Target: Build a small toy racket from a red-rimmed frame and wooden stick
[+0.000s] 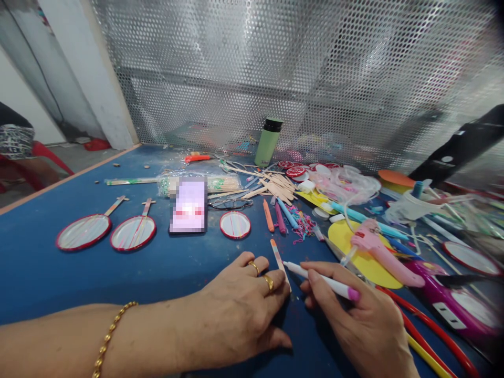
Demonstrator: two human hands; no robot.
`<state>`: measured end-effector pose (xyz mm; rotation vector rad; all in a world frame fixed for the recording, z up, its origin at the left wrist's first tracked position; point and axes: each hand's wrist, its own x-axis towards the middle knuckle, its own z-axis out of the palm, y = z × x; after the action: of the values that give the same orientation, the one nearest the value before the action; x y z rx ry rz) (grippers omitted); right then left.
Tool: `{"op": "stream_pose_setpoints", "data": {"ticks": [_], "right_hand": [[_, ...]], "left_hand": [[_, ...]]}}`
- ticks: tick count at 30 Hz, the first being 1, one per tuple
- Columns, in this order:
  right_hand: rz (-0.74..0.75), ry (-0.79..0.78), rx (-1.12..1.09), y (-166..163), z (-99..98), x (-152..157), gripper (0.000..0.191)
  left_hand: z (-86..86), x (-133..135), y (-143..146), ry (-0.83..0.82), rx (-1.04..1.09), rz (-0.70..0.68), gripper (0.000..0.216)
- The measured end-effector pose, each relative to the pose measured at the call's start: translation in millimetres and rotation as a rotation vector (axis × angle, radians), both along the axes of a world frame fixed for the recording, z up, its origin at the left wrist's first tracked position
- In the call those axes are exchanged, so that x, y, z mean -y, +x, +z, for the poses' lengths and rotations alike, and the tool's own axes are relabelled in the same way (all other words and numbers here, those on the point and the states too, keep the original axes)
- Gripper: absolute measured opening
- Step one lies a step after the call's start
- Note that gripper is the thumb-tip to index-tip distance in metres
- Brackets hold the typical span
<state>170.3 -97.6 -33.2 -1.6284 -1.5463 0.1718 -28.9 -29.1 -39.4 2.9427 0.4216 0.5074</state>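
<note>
In the head view, my left hand (244,294) lies over the lower end of a wooden craft stick (277,255), its fingers holding it against the table while the thumb stands apart. The stick's far end is coloured orange, with pink further down. My right hand (354,310) is closed around a white marker (321,278) with a pink-purple end; its tip touches or nearly touches the stick's right edge. Just beyond are orange (268,216), purple (280,218) and blue markers (288,212). A round white disc with a red rim (235,224) lies past my left hand.
Two rimmed discs with stick handles (133,233) lie left of a phone (189,207). Loose craft sticks (277,186) and a green bottle (268,142) stand farther back. To the right are a pink glue gun (388,257), yellow discs (366,273) and red tubes (433,325).
</note>
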Motion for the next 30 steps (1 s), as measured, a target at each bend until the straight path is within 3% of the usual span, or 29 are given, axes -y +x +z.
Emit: {"op": "stream_pose_setpoints", "data": {"ticks": [9, 16, 21, 30], "right_hand": [[0.090, 0.005, 0.083, -3, 11.7, -1, 0.019], [-0.018, -0.005, 0.004, -1, 2.2, 1, 0.022], [0.017, 0.024, 0.013, 3, -1.8, 0, 0.020], [0.090, 0.046, 0.088, -2, 8.2, -1, 0.016]], "left_hand": [[-0.7, 1, 0, 0.002, 0.001, 0.005, 0.060], [0.6, 1, 0, -0.001, -0.010, 0.006, 0.057], [0.1, 1, 0, 0.005, -0.005, -0.002, 0.058], [-0.3, 1, 0, 0.015, -0.006, 0.004, 0.058]]}}
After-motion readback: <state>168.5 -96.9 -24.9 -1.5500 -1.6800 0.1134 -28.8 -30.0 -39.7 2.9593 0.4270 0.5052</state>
